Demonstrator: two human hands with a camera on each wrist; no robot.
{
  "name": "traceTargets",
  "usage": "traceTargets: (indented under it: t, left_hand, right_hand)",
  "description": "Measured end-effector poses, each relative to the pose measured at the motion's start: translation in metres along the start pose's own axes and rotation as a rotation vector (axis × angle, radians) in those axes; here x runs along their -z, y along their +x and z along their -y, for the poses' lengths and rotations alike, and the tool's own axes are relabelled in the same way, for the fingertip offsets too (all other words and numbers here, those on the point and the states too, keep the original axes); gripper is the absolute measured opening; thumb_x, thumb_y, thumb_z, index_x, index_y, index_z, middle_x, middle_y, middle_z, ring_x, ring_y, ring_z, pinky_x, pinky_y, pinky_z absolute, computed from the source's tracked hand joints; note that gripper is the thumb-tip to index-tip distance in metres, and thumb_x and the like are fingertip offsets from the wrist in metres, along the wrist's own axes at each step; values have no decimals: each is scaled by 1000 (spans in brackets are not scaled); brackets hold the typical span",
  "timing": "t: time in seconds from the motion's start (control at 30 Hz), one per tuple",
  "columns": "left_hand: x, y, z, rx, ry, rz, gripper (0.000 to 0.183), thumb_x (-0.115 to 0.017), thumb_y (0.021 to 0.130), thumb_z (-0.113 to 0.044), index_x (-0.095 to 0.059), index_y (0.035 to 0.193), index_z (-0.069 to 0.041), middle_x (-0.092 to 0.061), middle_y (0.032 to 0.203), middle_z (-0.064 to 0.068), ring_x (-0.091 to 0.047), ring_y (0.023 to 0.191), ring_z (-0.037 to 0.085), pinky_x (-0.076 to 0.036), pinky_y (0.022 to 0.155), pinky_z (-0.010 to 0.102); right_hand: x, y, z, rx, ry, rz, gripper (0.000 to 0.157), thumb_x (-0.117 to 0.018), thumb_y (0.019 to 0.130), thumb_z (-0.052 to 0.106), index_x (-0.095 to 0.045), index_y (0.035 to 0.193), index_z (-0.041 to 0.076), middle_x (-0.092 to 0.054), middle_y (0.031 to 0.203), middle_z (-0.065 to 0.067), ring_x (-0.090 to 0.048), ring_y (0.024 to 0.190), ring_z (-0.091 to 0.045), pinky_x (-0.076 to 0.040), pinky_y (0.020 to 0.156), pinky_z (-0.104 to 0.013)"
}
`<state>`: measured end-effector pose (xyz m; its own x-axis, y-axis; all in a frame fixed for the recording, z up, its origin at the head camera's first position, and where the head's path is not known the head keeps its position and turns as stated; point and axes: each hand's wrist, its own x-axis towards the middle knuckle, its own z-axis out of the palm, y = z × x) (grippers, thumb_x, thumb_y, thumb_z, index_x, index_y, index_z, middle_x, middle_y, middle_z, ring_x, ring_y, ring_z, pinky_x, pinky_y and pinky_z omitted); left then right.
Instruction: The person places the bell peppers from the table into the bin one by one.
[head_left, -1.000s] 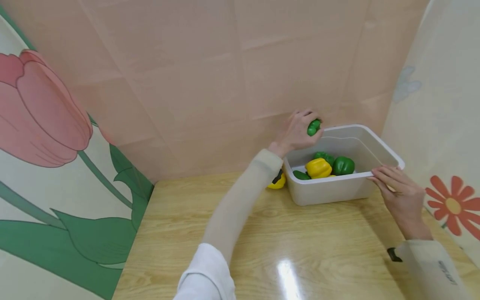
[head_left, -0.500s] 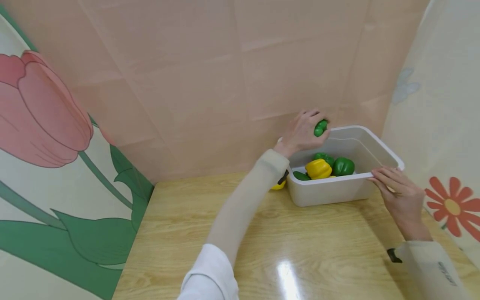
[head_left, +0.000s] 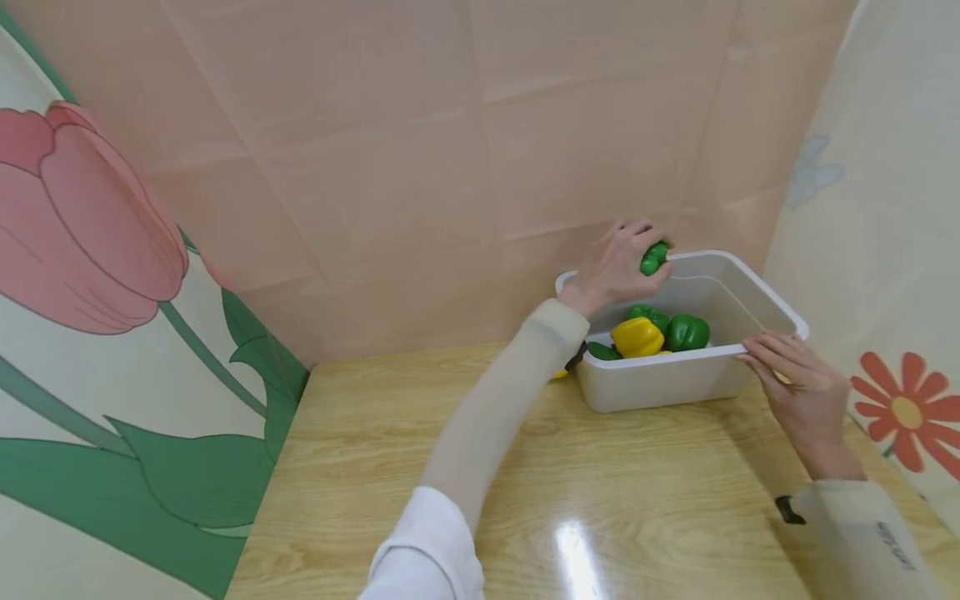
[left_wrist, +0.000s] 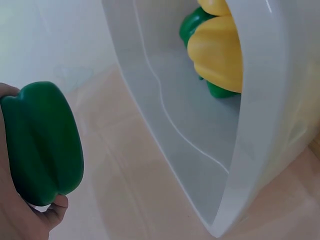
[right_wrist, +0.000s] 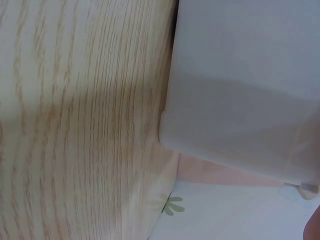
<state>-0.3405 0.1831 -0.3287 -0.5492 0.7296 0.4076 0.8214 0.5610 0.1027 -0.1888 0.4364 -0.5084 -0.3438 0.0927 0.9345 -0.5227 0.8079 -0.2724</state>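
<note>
My left hand [head_left: 618,265] grips a green bell pepper [head_left: 654,258] over the back left rim of a white plastic bin [head_left: 660,385]. In the left wrist view that pepper [left_wrist: 47,145] is held between fingertips and thumb, apart from the bin. My right hand [head_left: 810,393] pinches the bin's rim at its front right corner. Inside the bin lie a yellow bell pepper [head_left: 637,337], a green bell pepper [head_left: 687,332] and another green one [head_left: 649,316] behind. A dark green piece [head_left: 603,351] by the left wall is partly hidden by the rim.
The bin stands on a wooden table [head_left: 525,475] against a pinkish backdrop [head_left: 375,208]. A sliver of something yellow [head_left: 559,374] shows left of the bin, mostly behind my left sleeve. A wall with a printed red flower [head_left: 906,412] is close on the right.
My left hand has moved right with the green bell pepper, from the bin's left end to farther along its back rim. The right hand and the bin have stayed put.
</note>
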Motion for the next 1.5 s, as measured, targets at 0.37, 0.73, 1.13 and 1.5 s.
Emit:
traceTargets:
  t: [0.37,0.73,1.13,1.5]
  left_hand:
    - [-5,-3,-1,-9,4,-13,36,-60,104,-46,-70,133,-29,-64,138,-9,-55,113,11,-43,84,19]
    - [-7,-5,4,-31,40,-31,38,-62,103,-46,-69,136,-28,-64,140,-7,-56,118,13,-44,89,21]
    - [-10,-10,10,22,10,18,46,-61,105,-50,-63,146,-30,-60,151,-10,-57,136,12,-46,103,27]
    - [-5,-16,14,109,45,33,48,-60,104,-57,-60,148,-37,-57,155,-14,-56,137,11,-44,101,31]
  right_hand:
    - [0,-1,0,-16,-12,30,22,-89,85,10,-85,106,5,-79,108,-22,-70,125,-6,-47,117,-42]
    - [0,-1,0,-35,-19,35,24,-90,83,7,-85,106,6,-80,108,-21,-70,124,-6,-47,117,-44]
    - [-4,-1,2,-21,0,13,23,-90,83,9,-85,105,5,-80,107,-22,-72,122,-9,-48,116,-43]
    - [-4,3,4,-19,36,-7,21,-90,85,11,-85,104,3,-80,106,-23,-71,122,-4,-47,117,-40]
